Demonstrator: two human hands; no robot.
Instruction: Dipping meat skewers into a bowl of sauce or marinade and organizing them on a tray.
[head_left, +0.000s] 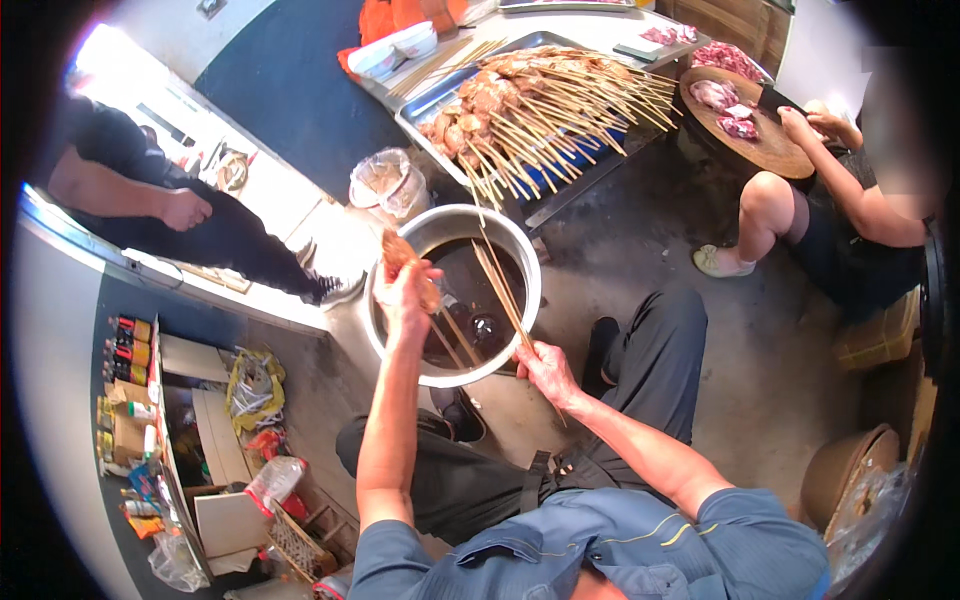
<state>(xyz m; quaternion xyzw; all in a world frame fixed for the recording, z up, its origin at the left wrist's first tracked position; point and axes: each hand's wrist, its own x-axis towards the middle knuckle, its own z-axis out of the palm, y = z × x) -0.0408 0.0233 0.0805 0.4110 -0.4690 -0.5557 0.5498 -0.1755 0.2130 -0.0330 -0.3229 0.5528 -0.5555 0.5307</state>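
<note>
A large metal pot (532, 281) with dark liquid stands on the floor between my knees. My left hand (405, 289) grips brown marinated meat (397, 251) over the pot's left side, with wooden sticks slanting down from it towards the liquid. At the pot's lower right rim, my right hand (546, 369) is closed on a bundle of wooden skewers (499, 289) that reaches across the pot. Beyond the pot, a metal tray (441, 154) holds heaped skewered meat (491, 90), its many sticks pointing right and towards me.
At the right, a seated person (832, 165) works at a round wooden board (772, 150) with raw meat. Another person (180, 210) is in the doorway at the left. A plastic-lined bucket (390, 184) stands behind the pot; a cluttered shelf (172, 450) is at lower left.
</note>
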